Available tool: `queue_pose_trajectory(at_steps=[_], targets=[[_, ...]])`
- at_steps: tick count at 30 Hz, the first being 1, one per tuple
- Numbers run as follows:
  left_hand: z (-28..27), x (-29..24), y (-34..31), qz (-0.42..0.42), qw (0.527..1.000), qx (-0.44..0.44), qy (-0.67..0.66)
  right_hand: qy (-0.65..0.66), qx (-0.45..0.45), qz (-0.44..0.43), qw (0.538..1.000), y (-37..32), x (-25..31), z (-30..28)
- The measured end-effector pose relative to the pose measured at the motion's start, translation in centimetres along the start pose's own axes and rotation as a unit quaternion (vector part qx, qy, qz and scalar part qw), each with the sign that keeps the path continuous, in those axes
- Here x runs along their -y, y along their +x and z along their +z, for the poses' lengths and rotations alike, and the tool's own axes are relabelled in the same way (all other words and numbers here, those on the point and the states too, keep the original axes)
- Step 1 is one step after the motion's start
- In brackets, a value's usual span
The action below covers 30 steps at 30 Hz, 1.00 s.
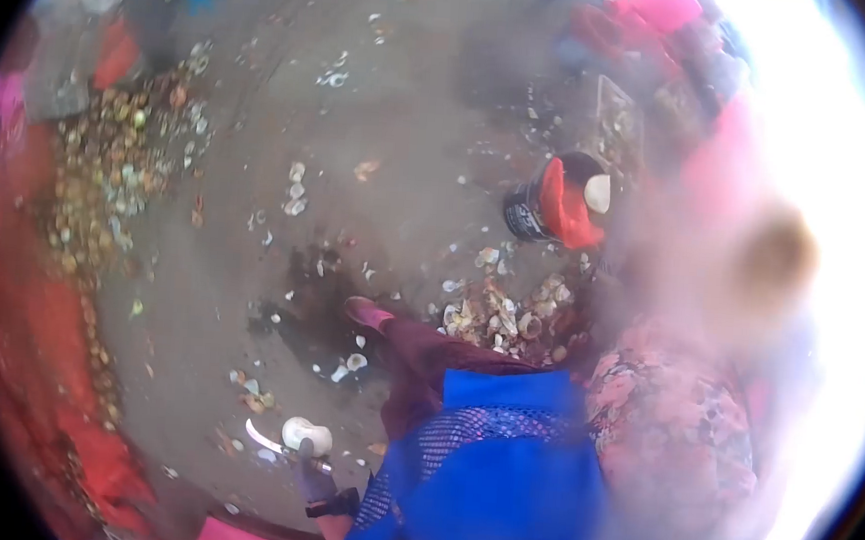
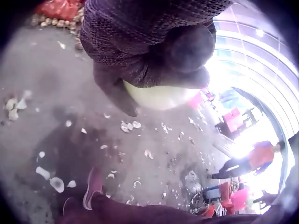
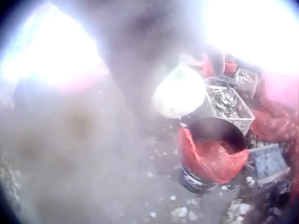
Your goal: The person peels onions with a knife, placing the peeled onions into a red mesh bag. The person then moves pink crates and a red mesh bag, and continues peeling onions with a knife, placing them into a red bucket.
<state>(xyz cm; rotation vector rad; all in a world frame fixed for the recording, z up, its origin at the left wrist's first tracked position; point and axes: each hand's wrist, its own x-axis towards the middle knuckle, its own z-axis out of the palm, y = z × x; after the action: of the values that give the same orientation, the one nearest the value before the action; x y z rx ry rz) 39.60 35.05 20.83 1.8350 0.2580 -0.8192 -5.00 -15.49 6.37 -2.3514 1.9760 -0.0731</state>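
Note:
My gloved left hand (image 2: 149,51) curls its fingers round a smooth, pale, rounded shell (image 2: 161,96). In the head view this hand (image 1: 315,480) is low, over the ground, with the white shell (image 1: 307,435) at its fingertips and a thin, curved, blade-like white strip (image 1: 262,437) beside it. My right hand (image 3: 140,56) is a dark blur in its wrist view and grips a round white shell (image 3: 182,92). That shell overlaps the rim of a black bucket (image 3: 194,179) lined with a red plastic bag (image 3: 212,163). Blur hides the right fingers in the head view.
A heap of shells (image 1: 505,315) lies near the bucket, by my legs. Many small round shells (image 1: 97,186) spill along a red sheet (image 1: 30,292) at the left. White crates (image 3: 231,105) stand beyond the bucket. Another person (image 2: 261,156) stands in the background.

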Motion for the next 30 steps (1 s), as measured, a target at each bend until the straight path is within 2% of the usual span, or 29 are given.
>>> queue_pose_trajectory(at_steps=[1, 5, 6, 8, 10, 11, 13, 14, 15, 16, 17, 19, 20, 21, 24, 27, 29, 30], targets=[[-0.2, -1.4, 0.0, 0.017, 1.0, 0.025, 0.006, 0.006, -0.046, 0.007, 0.999, -1.0, 0.2, -1.5], [1.3, -6.7, -1.1, 0.064, 0.989, 0.129, 0.025, 0.087, 0.095, 0.081, 0.988, -4.7, -0.6, -2.3], [2.5, -8.4, -1.6, 0.073, 0.984, 0.155, 0.04, 0.308, 0.051, 0.072, 0.947, -6.3, -1.0, 2.3], [4.9, -10.1, -2.2, 0.077, 0.979, 0.182, 0.05, 0.358, 0.097, 0.056, 0.927, -9.2, 1.9, 1.7], [7.0, -10.1, -2.4, 0.065, 0.98, 0.183, 0.037, 0.411, 0.152, -0.013, 0.899, -11.9, 8.3, -3.4], [8.6, -11.0, -3.3, 0.051, 0.973, 0.224, -0.007, 0.446, 0.174, -0.064, 0.875, -13.2, 11.5, -5.8], [11.5, -13.3, -4.4, 0.028, 0.952, 0.303, 0.034, 0.518, 0.229, -0.156, 0.81, -14.7, 16.9, -10.0], [10.3, -15.2, -4.5, 0.026, 0.942, 0.333, 0.038, 0.544, 0.265, -0.183, 0.775, -16.0, 20.7, -12.9], [12.0, -15.6, -4.7, 0.027, 0.934, 0.352, 0.051, 0.584, 0.319, -0.18, 0.725, -15.4, 22.2, -13.9], [13.3, -16.0, -4.9, 0.03, 0.926, 0.37, 0.061, 0.632, 0.462, -0.086, 0.616, -14.7, 23.5, -15.2], [14.8, -16.2, -5.0, 0.03, 0.919, 0.387, 0.07, 0.613, 0.308, -0.273, 0.674, -14.6, 24.4, -14.0], [18.1, -16.4, -5.4, 0.035, 0.904, 0.416, 0.091, 0.666, 0.285, -0.268, 0.635, -13.9, 26.2, -14.9], [19.7, -16.5, -5.6, 0.038, 0.896, 0.43, 0.103, 0.731, 0.417, -0.078, 0.534, -13.7, 27.0, -16.1], [21.0, -16.6, -5.8, 0.046, 0.886, 0.446, 0.117, 0.747, 0.52, 0.115, 0.398, -13.5, 27.8, -17.8], [26.3, -16.5, -6.2, 0.08, 0.849, 0.494, 0.171, 0.75, 0.481, 0.033, 0.452, -10.7, 25.4, -18.4], [30.9, -15.7, -6.3, 0.161, 0.794, 0.536, 0.238, 0.746, 0.471, 0.063, 0.466, -8.0, 22.0, -19.5], [34.0, -15.8, -6.2, 0.215, 0.761, 0.551, 0.269, 0.76, 0.461, 0.053, 0.455, -6.2, 19.1, -18.8], [36.0, -16.5, -6.7, 0.185, 0.764, 0.56, 0.261, 0.79, 0.46, 0.085, 0.397, -5.1, 17.4, -19.0]])
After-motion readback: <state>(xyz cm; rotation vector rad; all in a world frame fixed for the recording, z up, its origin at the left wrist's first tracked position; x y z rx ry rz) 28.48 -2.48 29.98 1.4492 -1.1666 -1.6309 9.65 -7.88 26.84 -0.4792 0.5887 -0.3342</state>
